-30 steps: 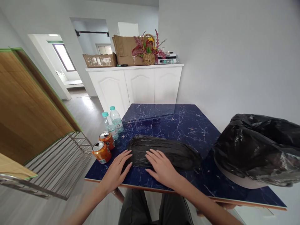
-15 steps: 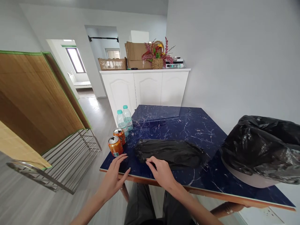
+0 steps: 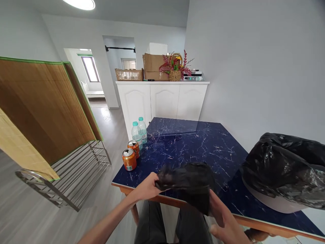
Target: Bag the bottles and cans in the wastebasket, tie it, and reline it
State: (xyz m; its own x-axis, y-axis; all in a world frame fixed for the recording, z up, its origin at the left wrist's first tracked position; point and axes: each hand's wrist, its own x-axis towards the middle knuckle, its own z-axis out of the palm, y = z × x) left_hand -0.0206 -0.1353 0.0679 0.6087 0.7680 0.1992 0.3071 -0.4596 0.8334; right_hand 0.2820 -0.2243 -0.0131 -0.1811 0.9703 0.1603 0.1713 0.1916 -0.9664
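Note:
A black plastic bag [image 3: 189, 179], blurred by motion, is lifted at the front of the blue marble-patterned table [image 3: 188, 142]. My left hand [image 3: 149, 186] grips its left end, fingers closed on the plastic. At the right end, my right hand [image 3: 224, 217] touches the hanging part from the side, its thumb standing well apart from the fingers. Some of those fingers are hidden by the bag. Nearest my left hand are two orange drink cans [image 3: 129, 159], with two clear bottles [image 3: 136, 133] with teal caps behind them.
On the right of the table stands a light-coloured bin [image 3: 276, 201] lined with a black bag [image 3: 284, 169]. A metal rack [image 3: 83, 169] draped with a bamboo mat [image 3: 48, 112] is at the left. Beyond the table is a white cabinet [image 3: 165, 101] carrying cardboard boxes [image 3: 154, 66] and a flower basket [image 3: 175, 75].
The flat bag has been raised off the table and bunched up. My left hand has moved right and closed on its end; my right hand has shifted right and opened. The camera view has tilted upward.

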